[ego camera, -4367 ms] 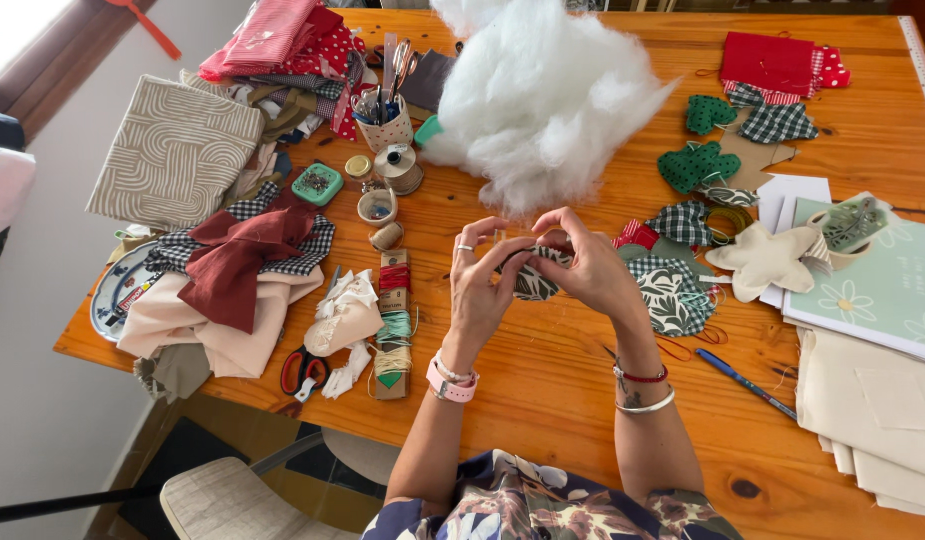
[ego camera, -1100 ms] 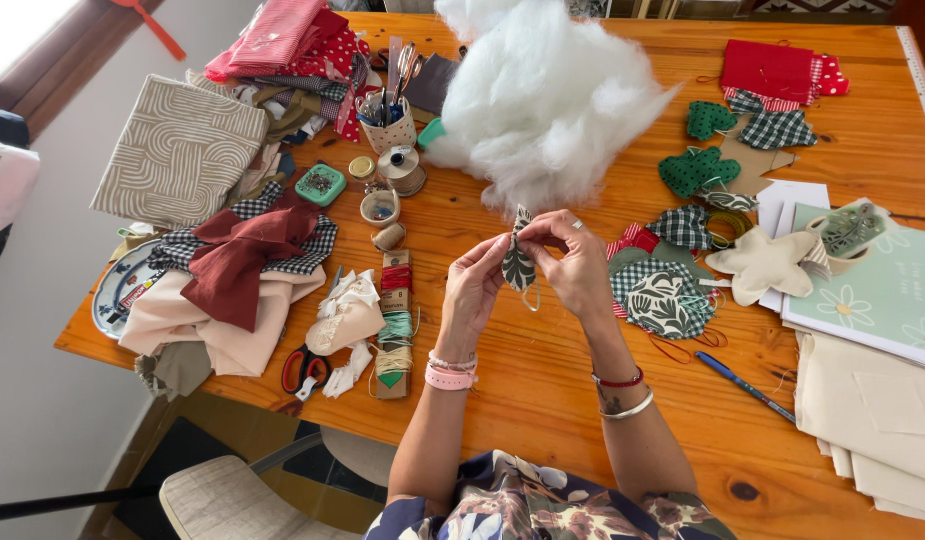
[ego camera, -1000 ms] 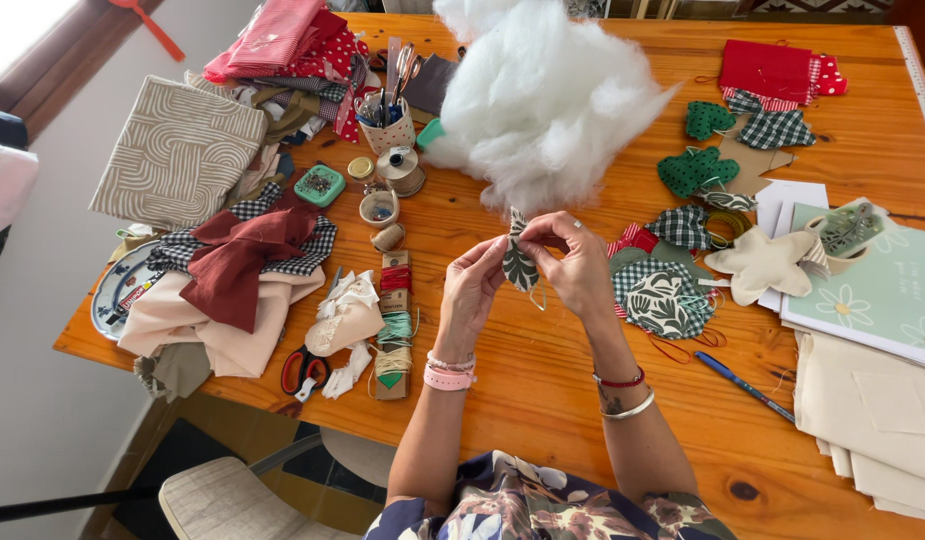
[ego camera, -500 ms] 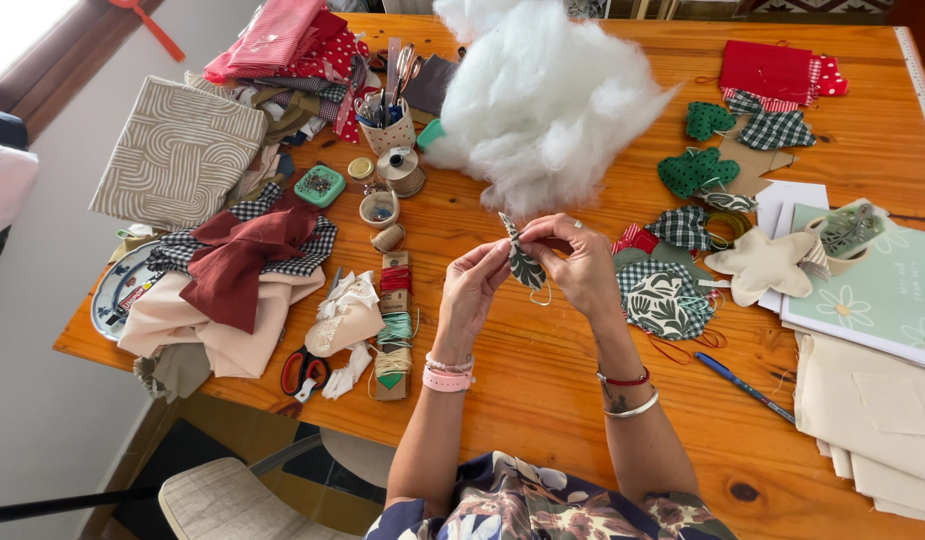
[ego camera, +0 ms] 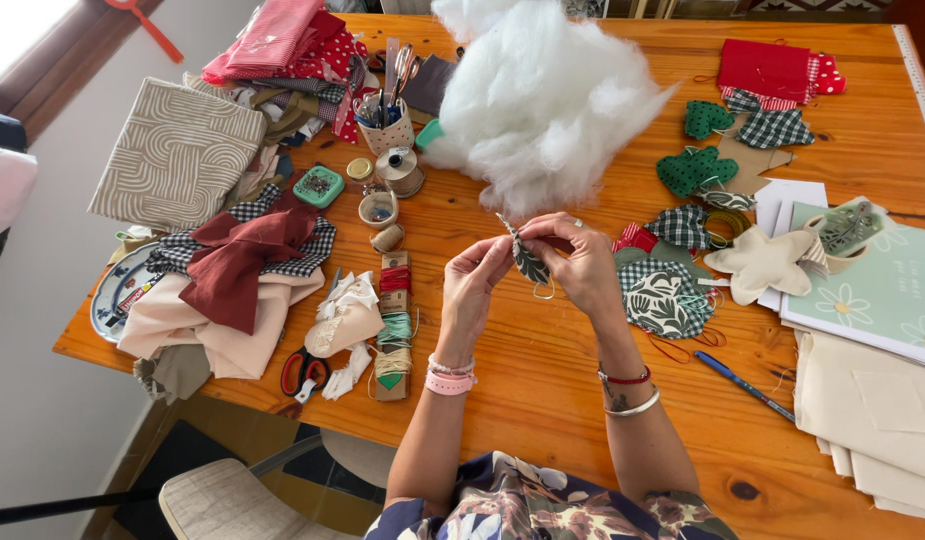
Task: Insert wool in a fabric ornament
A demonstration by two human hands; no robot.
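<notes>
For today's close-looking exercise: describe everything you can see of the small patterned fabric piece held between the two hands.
The fabric piece is small, dark green with a pale leaf print, and looks like sewn cotton, roughly leaf-shaped. It stands on edge, tilted, above the wooden table without touching it. The left hand pinches its lower side, the right hand its upper side. A thin pale loop of cord hangs from its lower end. The white stuffing lies just behind it.
</notes>
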